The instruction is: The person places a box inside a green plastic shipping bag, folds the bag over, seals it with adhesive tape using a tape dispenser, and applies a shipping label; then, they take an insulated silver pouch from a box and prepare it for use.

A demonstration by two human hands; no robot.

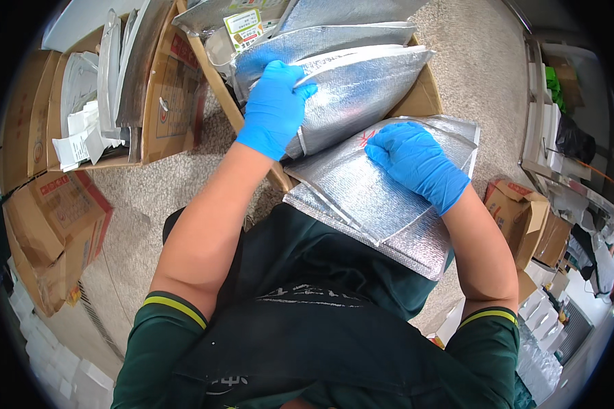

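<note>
My left hand [280, 107], in a blue disposable glove, pinches the upper edge of a silver foil insulated bag [353, 97]. That bag stands among several similar ones in an open cardboard box [424, 97]. My right hand [414, 161], gloved the same way, lies with curled fingers on a stack of flat silver foil bags [348, 184] over my lap. Red marks show on the top bag beside its fingertips; whether the fingers grip the foil I cannot tell. A printed card [243, 29] with green edging sits at the back left of the box.
To the left, an open cardboard box [153, 102] holds foil-like sheets and white paper slips [84, 138]. Another carton [56, 230] stands below it on the speckled floor [148, 189]. Metal shelving [534, 128] and more cartons [514, 214] are at the right.
</note>
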